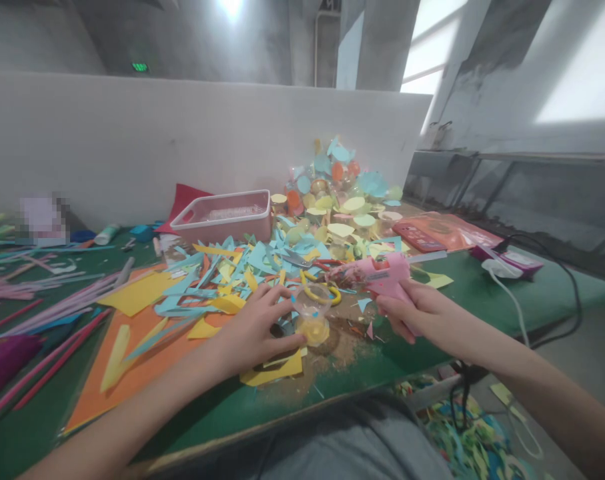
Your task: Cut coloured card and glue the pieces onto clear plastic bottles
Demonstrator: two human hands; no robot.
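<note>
My right hand (407, 307) is closed around the handle of a pink glue gun (389, 270); a pale glue stick (427, 257) sticks out of its back end. The gun's nozzle points left, over scissors with yellow handles (332, 294). My left hand (262, 320) rests at a clear round plastic cup (312, 301), fingers curved at its rim. Its thumb touches a round piece with a yellow bottom (313, 329), just below the cup. Whether these two are joined I cannot tell. Blue and yellow paper scraps (227, 267) lie beyond my left hand.
A pink basket (222, 230) stands at the back, beside a heap of plastic cups and paper discs (337, 193). Orange sheets (95, 367) and coloured strips (57, 313) cover the left side. At right are a red phone-like case (419, 237) and a cabled purple box (527, 267).
</note>
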